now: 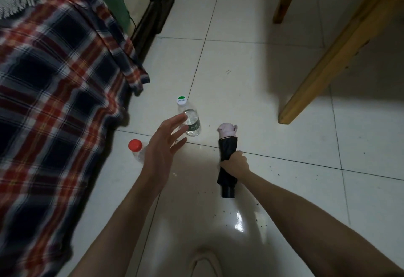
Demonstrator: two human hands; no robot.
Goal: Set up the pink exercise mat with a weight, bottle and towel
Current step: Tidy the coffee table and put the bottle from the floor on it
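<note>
clear plastic bottle with a white-and-green cap [189, 118] stands upright just beyond the left hand [162, 145], fingers spread, nearer; right hand [236, 163] clamps a black rolled bundle with a pink end [227, 156].

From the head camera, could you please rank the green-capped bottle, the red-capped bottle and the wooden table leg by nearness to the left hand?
1. Green-capped bottle, at the left hand's fingertips.
2. Red-capped bottle, just left.
3. Wooden table leg, far right.
</note>
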